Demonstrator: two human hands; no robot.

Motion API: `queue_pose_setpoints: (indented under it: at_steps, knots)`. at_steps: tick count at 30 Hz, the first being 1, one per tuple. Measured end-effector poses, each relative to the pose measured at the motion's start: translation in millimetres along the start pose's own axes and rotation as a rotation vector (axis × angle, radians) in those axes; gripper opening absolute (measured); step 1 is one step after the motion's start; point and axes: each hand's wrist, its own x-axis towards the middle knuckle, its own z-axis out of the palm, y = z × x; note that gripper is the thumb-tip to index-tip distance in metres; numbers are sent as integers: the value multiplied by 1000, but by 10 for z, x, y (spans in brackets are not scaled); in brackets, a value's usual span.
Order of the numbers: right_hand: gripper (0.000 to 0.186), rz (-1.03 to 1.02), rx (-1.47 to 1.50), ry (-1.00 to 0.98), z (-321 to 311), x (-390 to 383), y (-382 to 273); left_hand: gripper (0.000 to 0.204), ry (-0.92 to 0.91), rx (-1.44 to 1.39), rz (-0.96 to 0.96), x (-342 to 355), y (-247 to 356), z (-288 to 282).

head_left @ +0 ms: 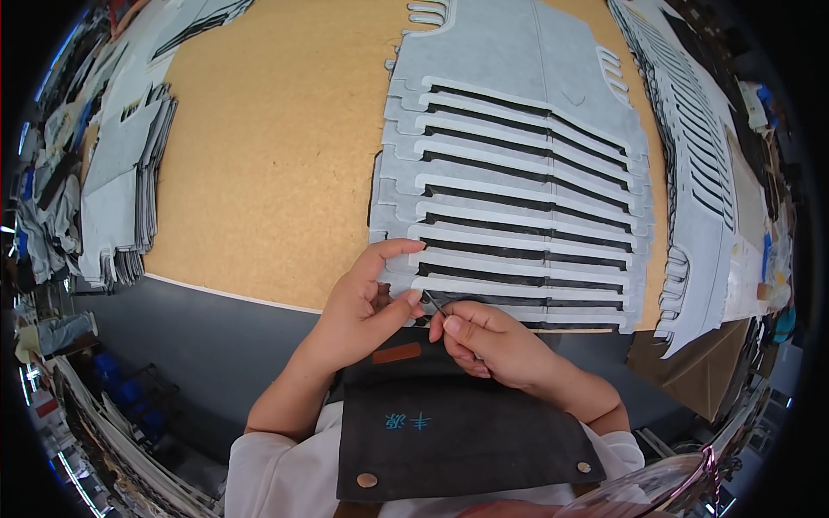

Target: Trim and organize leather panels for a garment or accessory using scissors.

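Note:
A light grey sheet panel (496,56) with rows of long black-lined slots lies in front of me. My left hand (358,311) is at its near left corner. The index finger stretches over the slot ends, while the thumb and curled fingers grip the near edge; the fingers beneath are partly hidden. Just right of that thumb, my right hand (492,341) pinches a thin dark rod-like tool (434,302). The tool's tip reaches the left end of a slot near the edge. Its exact kind is too small to tell.
The panel rests on a tan board tabletop (268,164). A stack of grey cut pieces (125,186) sits at the left. On the right lies another slotted grey panel (695,173), overhanging the near edge. A dark apron (458,440) hangs between me and the table.

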Motion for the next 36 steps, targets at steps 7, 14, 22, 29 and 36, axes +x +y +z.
queue_pose_setpoints:
  at_steps: [7,14,22,29,36]
  knots:
    - [27,-6,-6,5,2,10,10,49,8,-1,-18,1,35,0]
    - [28,4,26,-3,-1,12,12,49,16,-8,-12,3,21,5]
    - [28,-25,30,-12,-18,21,70,48,6,-12,-34,6,65,6]
    - [29,-14,10,-35,-37,23,31,45,-57,-43,-144,29,130,-72]
    - [31,-8,53,-49,-47,21,51,46,-46,-4,-130,22,127,-44]
